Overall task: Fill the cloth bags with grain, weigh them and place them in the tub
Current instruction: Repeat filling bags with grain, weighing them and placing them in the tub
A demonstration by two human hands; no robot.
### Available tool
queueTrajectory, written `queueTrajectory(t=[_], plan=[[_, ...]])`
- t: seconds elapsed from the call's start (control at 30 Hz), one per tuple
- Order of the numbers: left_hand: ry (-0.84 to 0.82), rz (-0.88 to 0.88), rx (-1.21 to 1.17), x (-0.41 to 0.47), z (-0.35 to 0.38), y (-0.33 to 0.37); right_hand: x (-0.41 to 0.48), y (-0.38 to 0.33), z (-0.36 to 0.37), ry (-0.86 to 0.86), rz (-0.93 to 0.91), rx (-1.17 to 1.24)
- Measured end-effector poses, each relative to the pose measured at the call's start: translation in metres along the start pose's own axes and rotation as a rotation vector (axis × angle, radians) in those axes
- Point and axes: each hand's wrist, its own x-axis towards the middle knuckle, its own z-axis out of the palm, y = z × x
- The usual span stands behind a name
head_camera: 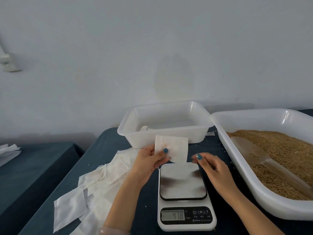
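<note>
Pinched a flat white cloth bag (174, 150) in the left hand (149, 160) — thumb across the front, fingers curled behind. Held it upright above the far edge of the scale (183, 182) and in front of the tub (135, 136), touching neither.

Hovered the right hand (213, 165) just beside the bag's lower right corner, over the scale's right edge. Curled its fingers only loosely, with thumb and forefinger tips near each other, and grasped nothing.

Read a blurred figure on the scale's display (172, 215), possibly 41.8.

Saw the white plastic tub standing at the back of the dark blue table cover (108, 143), near the wall. Made out one white bag top (144, 128) inside it at the near left corner.

Found a larger white tray (250, 187) to the right of the scale, its corner just beside the tub. Saw brown grain (284, 150) heaped in it and a translucent scoop (249, 150) lying on the grain, handle toward the near right.

Noted a loose pile of flat white bags (105, 177) spread to the left of the scale, overlapping one another — plus a few stray grains scattered on the cover. Glimpsed a second dark-covered table (33, 167) farther left with white sheets (8, 150) at its edge.
</note>
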Motion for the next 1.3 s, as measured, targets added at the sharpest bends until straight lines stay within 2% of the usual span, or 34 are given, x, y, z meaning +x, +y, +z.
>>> queueTrajectory(t=[0.1,0.23,0.5,0.63,0.77,0.9,1.1,1.3], plan=[[-0.076,-0.031,0.025,-0.002,0.012,-0.007,-0.002,-0.003,0.002,-0.042,-0.021,0.023],[-0.175,-0.066,0.019,-0.004,0.019,-0.007,0.000,-0.004,0.000,0.008,-0.052,0.057],[0.034,0.010,0.272,-0.007,0.018,0.000,0.003,-0.003,0.001,0.076,-0.011,0.160],[0.199,0.157,0.357,-0.008,0.024,0.000,0.001,-0.006,0.001,0.238,-0.086,0.066],[0.310,0.327,0.582,-0.009,0.029,-0.006,0.000,-0.017,0.008,0.168,-0.184,-0.070],[0.301,0.449,0.713,-0.010,0.031,-0.012,0.005,-0.033,0.022,0.142,-0.178,-0.167],[0.260,0.614,0.860,-0.011,0.032,-0.018,0.009,-0.046,0.029,0.247,-0.155,-0.302],[0.248,0.614,0.819,-0.012,0.039,-0.018,0.012,-0.053,0.027,0.213,-0.071,-0.314]])
